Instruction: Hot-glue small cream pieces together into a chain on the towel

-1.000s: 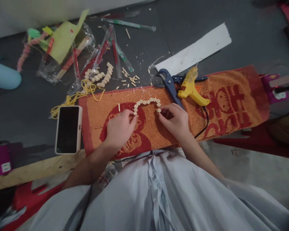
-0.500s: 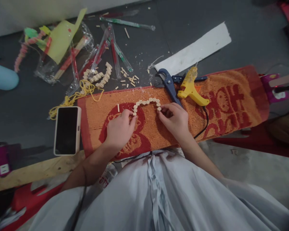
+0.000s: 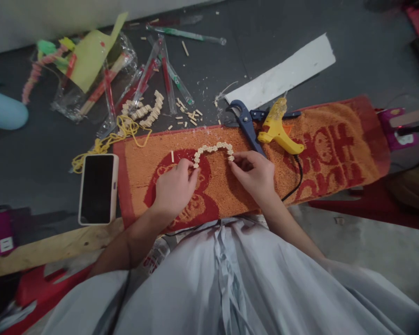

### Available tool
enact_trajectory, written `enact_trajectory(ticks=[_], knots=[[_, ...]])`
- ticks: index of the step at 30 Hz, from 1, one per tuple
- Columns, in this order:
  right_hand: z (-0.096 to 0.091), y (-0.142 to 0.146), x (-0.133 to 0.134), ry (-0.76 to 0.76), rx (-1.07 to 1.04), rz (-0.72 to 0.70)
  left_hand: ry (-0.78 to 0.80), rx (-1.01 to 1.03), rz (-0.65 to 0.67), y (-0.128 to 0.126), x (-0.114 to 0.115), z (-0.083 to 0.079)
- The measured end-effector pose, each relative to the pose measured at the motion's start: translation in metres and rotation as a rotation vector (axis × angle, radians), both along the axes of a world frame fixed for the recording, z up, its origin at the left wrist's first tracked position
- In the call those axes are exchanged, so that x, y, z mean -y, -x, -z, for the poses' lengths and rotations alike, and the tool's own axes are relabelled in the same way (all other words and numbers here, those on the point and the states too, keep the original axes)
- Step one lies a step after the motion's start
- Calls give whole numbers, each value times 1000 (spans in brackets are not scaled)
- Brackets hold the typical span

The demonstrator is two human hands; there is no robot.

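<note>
A curved chain of small pale wooden pieces (image 3: 212,149) lies arched on an orange and red towel (image 3: 335,139). My left hand (image 3: 174,188) pinches the chain's left end with fingers closed. My right hand (image 3: 253,174) pinches the right end, fingers curled. Both hands rest on the towel, just in front of my lap.
A yellow glue gun (image 3: 277,130) with a black cord and blue cutters (image 3: 246,122) lie just beyond my right hand. A phone (image 3: 97,187) sits at the left. Yellow cord (image 3: 106,142), another wooden chain (image 3: 145,111), wrapped chopsticks (image 3: 167,74), a white strip (image 3: 282,74) and scraps lie farther back.
Almost nothing has moved; both hands stay on the ends of the chain, with only slight finger shifts.
</note>
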State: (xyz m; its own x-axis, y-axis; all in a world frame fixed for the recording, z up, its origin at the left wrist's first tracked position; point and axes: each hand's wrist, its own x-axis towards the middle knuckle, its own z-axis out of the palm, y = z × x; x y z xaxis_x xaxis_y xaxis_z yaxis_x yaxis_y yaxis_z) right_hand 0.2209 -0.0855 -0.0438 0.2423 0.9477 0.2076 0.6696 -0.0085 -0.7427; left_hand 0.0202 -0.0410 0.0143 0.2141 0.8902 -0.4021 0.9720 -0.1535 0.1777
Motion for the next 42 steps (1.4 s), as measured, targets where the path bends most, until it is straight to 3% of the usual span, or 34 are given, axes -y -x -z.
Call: enact_trajectory(ticks=[9, 42], knots=[[0, 2, 0, 67, -106, 43, -1, -11, 20, 1, 0, 0], [-2, 1, -1, 57, -20, 33, -25, 31, 7, 1, 1, 0]])
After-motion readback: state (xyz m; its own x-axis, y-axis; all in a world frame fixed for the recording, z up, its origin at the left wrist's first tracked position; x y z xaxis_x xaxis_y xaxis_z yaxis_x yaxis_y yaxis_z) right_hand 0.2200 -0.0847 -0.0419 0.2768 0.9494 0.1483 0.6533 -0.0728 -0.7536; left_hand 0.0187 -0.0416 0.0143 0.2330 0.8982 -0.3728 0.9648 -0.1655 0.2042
